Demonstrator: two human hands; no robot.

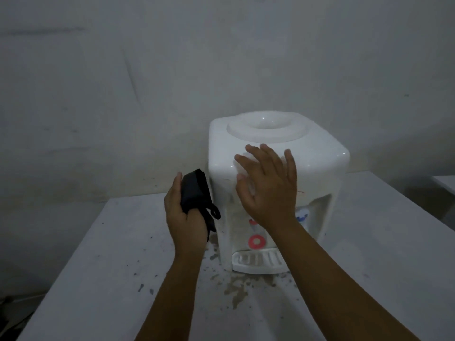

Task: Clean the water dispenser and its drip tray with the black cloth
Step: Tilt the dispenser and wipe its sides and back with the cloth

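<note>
Left hand [183, 212] grips cloth [197, 193] beside dispenser [278, 153], ready to wipe; right hand [270, 185] spread flat, likely steadying front.

I see two bare arms, no sleeves. The left hand [183, 217] and right hand [270, 188] wear no gloves or rings.
</note>
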